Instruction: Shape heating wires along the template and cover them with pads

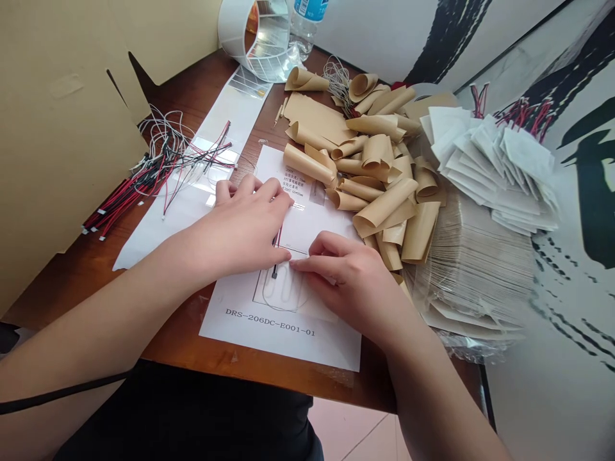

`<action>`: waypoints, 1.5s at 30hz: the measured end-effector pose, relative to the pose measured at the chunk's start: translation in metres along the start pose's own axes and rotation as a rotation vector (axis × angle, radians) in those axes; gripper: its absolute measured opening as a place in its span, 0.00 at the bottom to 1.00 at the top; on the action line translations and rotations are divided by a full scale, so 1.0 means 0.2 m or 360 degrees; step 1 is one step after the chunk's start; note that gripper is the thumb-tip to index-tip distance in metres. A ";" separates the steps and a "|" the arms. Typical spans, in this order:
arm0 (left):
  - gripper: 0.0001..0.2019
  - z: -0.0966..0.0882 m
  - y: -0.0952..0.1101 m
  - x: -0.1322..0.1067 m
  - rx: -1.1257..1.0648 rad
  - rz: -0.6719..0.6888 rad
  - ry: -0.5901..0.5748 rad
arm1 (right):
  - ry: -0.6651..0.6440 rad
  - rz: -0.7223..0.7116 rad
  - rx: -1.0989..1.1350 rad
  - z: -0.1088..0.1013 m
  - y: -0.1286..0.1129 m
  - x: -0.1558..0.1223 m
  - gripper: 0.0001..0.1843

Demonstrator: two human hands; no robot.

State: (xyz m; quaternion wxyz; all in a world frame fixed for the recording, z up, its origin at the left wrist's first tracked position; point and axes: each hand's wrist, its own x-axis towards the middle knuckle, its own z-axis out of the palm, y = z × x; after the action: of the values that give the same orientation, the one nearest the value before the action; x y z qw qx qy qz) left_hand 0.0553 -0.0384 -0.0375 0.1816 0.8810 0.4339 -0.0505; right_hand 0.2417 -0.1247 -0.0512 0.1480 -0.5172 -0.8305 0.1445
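A printed white sheet point(278, 349) marked "DRS-206DC-E001-01" lies on the table under both hands. My left hand point(252, 224) rests over its middle, fingers bent but apart, thumb stretched toward my right hand. My right hand point(350, 275) is pinched, its fingertips meeting beside my left thumb; what they hold, if anything, is hidden. Below the fingertips lies a thin flat white pad point(314, 306) with a looped thin wire on it. A red and black lead with a black end point(275, 271) runs from under my left hand onto the pad.
Bundled red, black and white wires point(158, 166) lie at left on glossy label backing point(216, 137). Curled brown paper pieces point(384, 205) heap at right, beside stacked sheets point(480, 262) topped with white wired pads point(494, 163). A label roll point(233, 32) and bottle point(305, 29) stand behind.
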 end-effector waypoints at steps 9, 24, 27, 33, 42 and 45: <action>0.34 0.02 0.00 0.01 -0.0014 -0.0016 0.0057 | 0.0083 -0.0034 0.0067 -0.04 0.01 0.00 0.14; 0.34 0.02 0.01 -0.01 0.0066 0.0043 0.0051 | 0.0008 0.0019 0.0037 -0.02 0.01 0.00 0.14; 0.33 0.02 0.01 -0.01 0.0088 0.0041 0.0048 | 0.0005 0.0044 0.0041 -0.02 0.01 0.00 0.14; 0.32 0.03 0.02 -0.01 0.0084 0.0031 0.0111 | -0.0006 0.0048 0.0054 -0.01 0.00 0.00 0.12; 0.33 0.05 0.04 0.01 0.0142 -0.0017 0.0184 | 0.0031 0.0044 0.0104 -0.03 0.01 0.00 0.11; 0.33 0.04 0.04 0.01 0.0138 -0.0018 0.0195 | 0.0042 0.0019 0.0090 -0.03 0.01 0.00 0.11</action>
State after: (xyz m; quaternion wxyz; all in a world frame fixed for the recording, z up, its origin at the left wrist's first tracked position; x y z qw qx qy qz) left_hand 0.0636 -0.0453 -0.0437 0.1161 0.8870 0.4466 -0.0163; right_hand 0.2457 -0.1223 -0.0461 0.1727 -0.5196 -0.8209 0.1621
